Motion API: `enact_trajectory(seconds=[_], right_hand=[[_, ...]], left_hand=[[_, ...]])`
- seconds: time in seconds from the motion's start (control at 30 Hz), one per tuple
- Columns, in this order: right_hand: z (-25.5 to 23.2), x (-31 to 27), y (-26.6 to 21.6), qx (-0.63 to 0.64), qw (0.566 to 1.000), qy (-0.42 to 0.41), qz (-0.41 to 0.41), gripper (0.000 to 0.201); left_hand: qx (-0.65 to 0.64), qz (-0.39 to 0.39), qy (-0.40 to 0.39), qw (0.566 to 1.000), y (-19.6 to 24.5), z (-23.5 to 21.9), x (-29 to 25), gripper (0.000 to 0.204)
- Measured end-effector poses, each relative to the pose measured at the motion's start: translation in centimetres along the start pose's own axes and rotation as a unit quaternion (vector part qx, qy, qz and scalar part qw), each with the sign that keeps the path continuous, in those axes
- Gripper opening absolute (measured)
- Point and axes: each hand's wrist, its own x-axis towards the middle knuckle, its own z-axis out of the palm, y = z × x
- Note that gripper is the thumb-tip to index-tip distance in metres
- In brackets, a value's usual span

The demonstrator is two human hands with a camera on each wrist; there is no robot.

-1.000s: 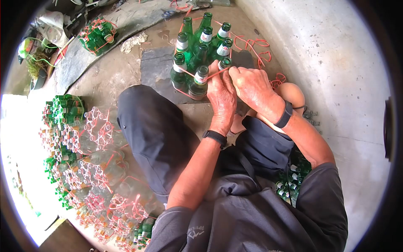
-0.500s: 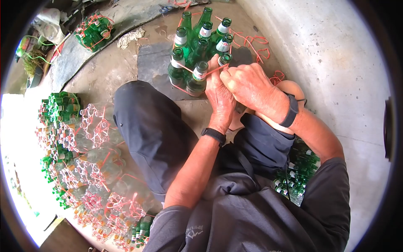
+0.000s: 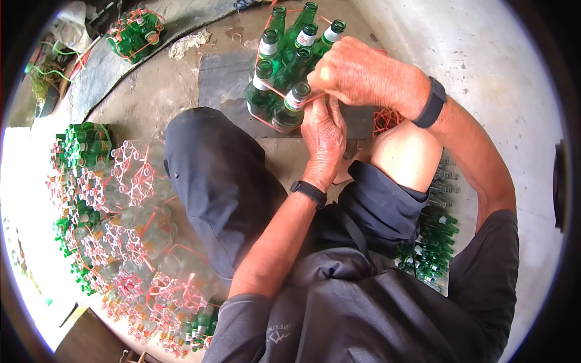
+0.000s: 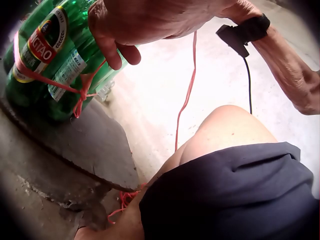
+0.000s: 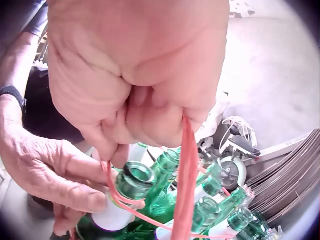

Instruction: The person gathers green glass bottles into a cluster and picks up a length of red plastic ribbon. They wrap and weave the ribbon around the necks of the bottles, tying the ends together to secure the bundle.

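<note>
Several green beer bottles (image 3: 298, 65) stand upright in a tight cluster on a dark slab (image 3: 224, 85), with red twine around them. One label (image 4: 42, 47) reads TSINGTAO in part, and a twine knot (image 4: 84, 93) sits on the bottles' side. My left hand (image 3: 324, 128) has its thumb and fingers about the neck of a near bottle (image 5: 134, 180), where the twine passes. Above the bottle tops, my right hand (image 3: 368, 74) is curled round the red twine (image 5: 186, 180), which runs down taut from the fist. It hides some bottles in the head view.
Tied bundles of clear and green bottles (image 3: 130, 172) fill the floor on the left. Another green bundle (image 3: 134, 36) stands at the far left. Loose twine (image 3: 387, 120) lies beside my bent knee (image 3: 405, 154). More green bottles lie by the pale wall (image 3: 484, 121).
My right hand has risen from beside my left hand, up and over the bottle tops, with its forearm swung outward. My left hand stays by the near bottle.
</note>
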Motion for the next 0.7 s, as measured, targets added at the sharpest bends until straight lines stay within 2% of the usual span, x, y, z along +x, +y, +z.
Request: enact_trajectory(seconds=[0.1,0.2,0.33,0.43,0.53,0.6,0.7], right_hand=[[-0.2,0.3,1.0,0.038,0.999,0.003,0.007,0.016],[0.1,0.7,2.2,0.096,0.995,0.004,0.022,0.019],[0.2,1.5,3.5,0.207,0.974,-0.066,0.069,0.022],[-0.1,1.7,3.9,0.239,0.962,-0.081,0.101,0.020],[-0.4,1.5,3.9,0.201,0.971,-0.077,0.103,0.020],[-0.4,1.3,3.9,0.179,0.977,-0.061,0.094,0.020],[0.1,0.9,4.6,0.184,0.973,-0.061,0.126,0.020]], left_hand=[[-0.007,0.007,-0.009,1.000,0.4,-0.2,0.4,0.025],[-0.033,0.003,-0.004,0.999,1.0,-0.3,0.4,0.026],[-0.028,-0.019,-0.032,0.999,1.1,-0.5,0.3,0.027],[-0.027,0.015,-0.010,0.999,0.9,-0.3,0.4,0.028],[-0.045,0.034,0.023,0.998,1.0,0.0,0.5,0.021],[-0.040,0.055,0.023,0.997,1.0,-0.2,0.6,0.022],[-0.054,0.062,0.015,0.997,0.9,-0.3,0.6,0.029]])
